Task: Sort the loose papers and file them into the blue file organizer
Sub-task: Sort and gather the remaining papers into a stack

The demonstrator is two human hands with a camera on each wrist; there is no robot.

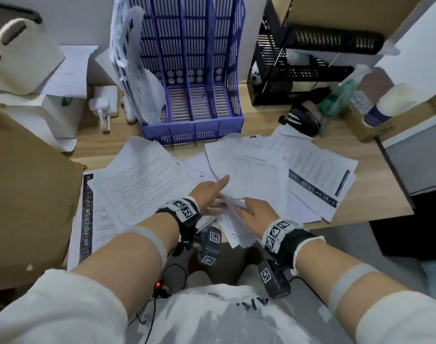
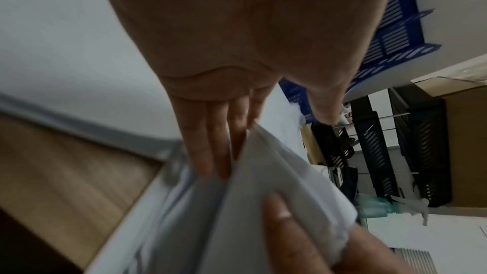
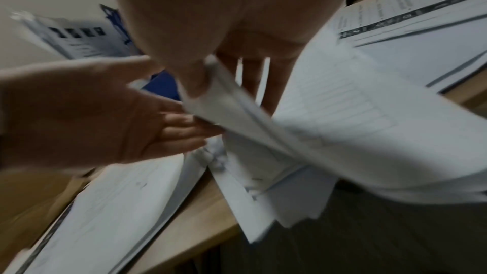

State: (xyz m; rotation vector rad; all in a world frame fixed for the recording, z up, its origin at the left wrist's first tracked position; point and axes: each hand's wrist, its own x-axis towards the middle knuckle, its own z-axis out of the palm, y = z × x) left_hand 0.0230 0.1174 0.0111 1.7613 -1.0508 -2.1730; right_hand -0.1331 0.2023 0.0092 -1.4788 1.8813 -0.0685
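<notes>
Papers (image 1: 246,170) lie fanned across the wooden surface (image 1: 360,202), just in front of the blue file organizer (image 1: 194,78). Organizer stands upright at the back; its leftmost slot holds a sheaf of printed sheets (image 1: 130,65) leaning out to the left; the other three slots show bare slatted floors. Right of the organizer: black mesh rack (image 1: 306,68), contents unclear. Left of it: cardboard box (image 1: 25,194) with its flap over the paper spread. A strip of bare wood runs between the organizer's front lip and the nearest sheets. Some pages overhang the surface's near edge toward the person's lap. Left hand (image 1: 209,192): fingers straight, slid under a lifted bundle, thumb extended on top. Right hand (image 1: 255,211): thumb and fingers pinch that same bundle's near corner, well in front of the organizer.
</notes>
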